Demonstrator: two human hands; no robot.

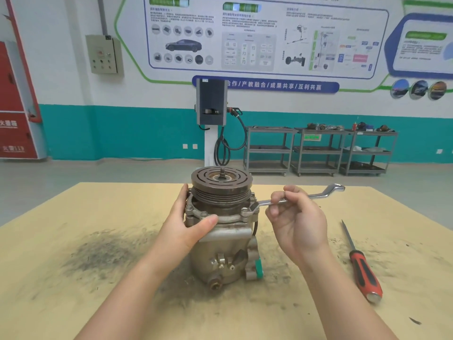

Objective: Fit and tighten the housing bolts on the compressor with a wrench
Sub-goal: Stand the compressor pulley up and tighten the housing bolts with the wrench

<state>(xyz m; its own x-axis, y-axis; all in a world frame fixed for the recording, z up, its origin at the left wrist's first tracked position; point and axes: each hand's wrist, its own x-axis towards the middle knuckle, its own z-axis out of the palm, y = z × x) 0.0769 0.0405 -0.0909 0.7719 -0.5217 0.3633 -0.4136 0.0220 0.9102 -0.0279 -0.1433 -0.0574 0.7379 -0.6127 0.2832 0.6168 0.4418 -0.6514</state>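
A metal compressor (225,251) stands upright at the middle of the tan table, its brown grooved pulley (221,184) on top. My left hand (188,220) grips the housing's left side, thumb across the front flange. A silver ring wrench (321,195) lies level to the right, its near ring set over a housing bolt (245,211) on the flange's right side. My right hand (294,217) holds the wrench shaft in its curled fingers, palm toward me. Another flange bolt (189,207) shows at the left.
A red-handled screwdriver (362,268) lies on the table (73,217) at the right, tip pointing away. Dark grit smears the table left of and around the compressor. Beyond the table stand a charging post (211,106) and grey shelf carts (318,150) by the wall.
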